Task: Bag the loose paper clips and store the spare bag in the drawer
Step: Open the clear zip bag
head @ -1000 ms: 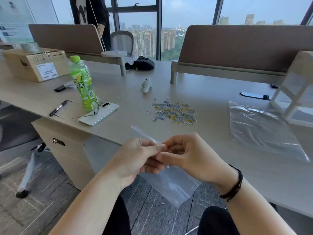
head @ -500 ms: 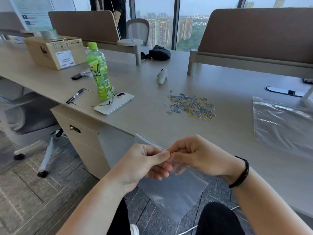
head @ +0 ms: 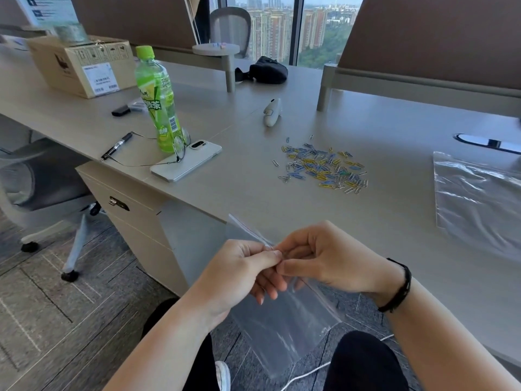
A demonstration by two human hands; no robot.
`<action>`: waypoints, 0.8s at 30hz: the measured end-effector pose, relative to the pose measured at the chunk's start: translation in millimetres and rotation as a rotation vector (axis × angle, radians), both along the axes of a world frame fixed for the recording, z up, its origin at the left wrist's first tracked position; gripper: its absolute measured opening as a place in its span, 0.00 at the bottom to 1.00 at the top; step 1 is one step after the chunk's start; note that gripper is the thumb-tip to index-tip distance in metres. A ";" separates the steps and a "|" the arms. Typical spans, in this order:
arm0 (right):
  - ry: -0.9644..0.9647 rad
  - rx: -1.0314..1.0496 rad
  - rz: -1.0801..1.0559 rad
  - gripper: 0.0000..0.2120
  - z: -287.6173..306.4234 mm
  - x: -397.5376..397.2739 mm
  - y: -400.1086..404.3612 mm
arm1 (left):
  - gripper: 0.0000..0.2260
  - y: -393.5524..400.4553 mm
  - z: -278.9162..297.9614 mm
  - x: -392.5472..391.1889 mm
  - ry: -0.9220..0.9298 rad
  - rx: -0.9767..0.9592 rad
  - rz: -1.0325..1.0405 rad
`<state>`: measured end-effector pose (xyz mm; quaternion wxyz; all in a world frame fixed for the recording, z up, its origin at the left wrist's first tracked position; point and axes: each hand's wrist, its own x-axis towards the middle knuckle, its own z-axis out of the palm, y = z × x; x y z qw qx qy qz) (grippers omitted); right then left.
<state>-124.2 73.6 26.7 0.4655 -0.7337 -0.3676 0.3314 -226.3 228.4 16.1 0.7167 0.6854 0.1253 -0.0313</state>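
Desk (head: 282,210): wide free surface; front edge close above hands. Spare bag (head: 476,201) flat at right, thin, slippery film. Held bag (head: 284,328) limp, light; best grip at zip edge. Left hand (head: 239,275), right hand (head: 329,261) both pinch its mouth. Paper clips (head: 324,165) loose mid-desk, tiny, probably scatter easily.

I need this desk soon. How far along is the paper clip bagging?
Nothing is finished. The paper clips lie loose on the desk. The left hand and right hand pinch the top edge of a clear zip bag, apparently opening it. Left: bagging the clips and storing the spare bag, lying flat on the desk.
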 end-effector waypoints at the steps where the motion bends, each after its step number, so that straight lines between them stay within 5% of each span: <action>1: 0.003 -0.011 0.010 0.07 0.8 0.2 0.8 | 0.13 0.4 -0.9 0.2 -0.007 0.010 -0.004; 8: -0.022 -0.071 0.027 0.09 2.7 7.0 0.0 | 0.14 0.6 -6.3 1.1 -0.033 0.070 0.027; 16: -0.283 -0.052 -0.083 0.10 -2.8 0.0 3.8 | 0.20 -8.4 -11.1 8.2 -0.075 0.134 0.177; 24: -0.192 0.024 -0.129 0.11 -4.6 -1.4 1.5 | 0.19 -11.4 -15.4 0.2 -0.138 0.055 0.226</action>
